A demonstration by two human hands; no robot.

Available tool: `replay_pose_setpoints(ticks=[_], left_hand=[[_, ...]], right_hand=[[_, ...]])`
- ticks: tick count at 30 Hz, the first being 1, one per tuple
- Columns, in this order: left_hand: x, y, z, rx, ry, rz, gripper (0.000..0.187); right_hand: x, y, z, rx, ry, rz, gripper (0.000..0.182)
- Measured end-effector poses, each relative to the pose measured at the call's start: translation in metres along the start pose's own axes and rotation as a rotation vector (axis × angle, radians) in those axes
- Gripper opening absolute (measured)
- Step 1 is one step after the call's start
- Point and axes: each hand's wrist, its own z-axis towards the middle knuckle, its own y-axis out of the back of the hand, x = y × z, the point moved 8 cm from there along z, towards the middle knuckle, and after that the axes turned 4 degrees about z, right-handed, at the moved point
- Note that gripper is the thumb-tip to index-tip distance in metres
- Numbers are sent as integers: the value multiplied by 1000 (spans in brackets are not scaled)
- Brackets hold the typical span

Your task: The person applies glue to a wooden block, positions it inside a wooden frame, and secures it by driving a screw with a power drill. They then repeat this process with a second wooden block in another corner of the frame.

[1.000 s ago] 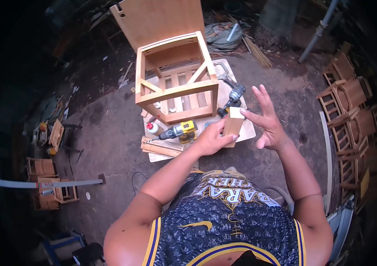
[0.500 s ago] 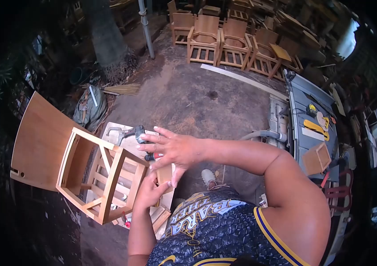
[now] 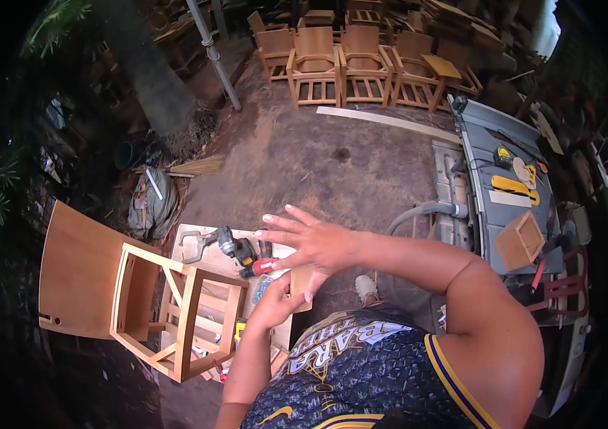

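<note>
My left hand (image 3: 275, 304) grips a small wooden block (image 3: 301, 284) from below, in front of my chest. My right hand (image 3: 311, 243) lies flat over the block with its fingers spread, palm touching the top. Below and to the left, a wooden chair frame (image 3: 175, 314) lies on its side on a board (image 3: 207, 261), with a drill (image 3: 236, 247) and a red-handled tool (image 3: 261, 266) beside it.
A flat wooden panel (image 3: 79, 268) lies at the left. A table saw (image 3: 504, 193) with a small wooden box (image 3: 520, 241) on it stands at the right. Finished chairs (image 3: 347, 64) line the far side, and a long slat (image 3: 390, 121) lies on the concrete floor.
The view has swung from the chair frame toward the right side of the yard. My right hand has come down from beside the block onto its top.
</note>
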Motion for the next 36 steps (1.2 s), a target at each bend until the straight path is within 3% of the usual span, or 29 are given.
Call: replay_pose_setpoints(ticks=[6,13,15,27,31,33,36], left_hand=[[-28,-29,59,-61,37,-79,41],[-43,-77,136,-43,85,29,34],[-53,-88,161,-43,92,0,34],[-67,-120,205,-8,144,19,32],[-59,-127,217,9,125,65,31],[-65,-134,221,-40,178,37,34],[-61,-127,220,-69,222,23,41]], right_hand=[[-51,46,-62,-116,7,47,68],[-105,80,-124,-98,26,131,69],[-123,103,-146,-209,0,155,72],[-154,111,-184,-96,-48,146,73],[-160,102,-191,-208,-73,139,66],[-159,112,-199,-303,-24,98,75],[-162,112,-208,-282,-62,64,75]])
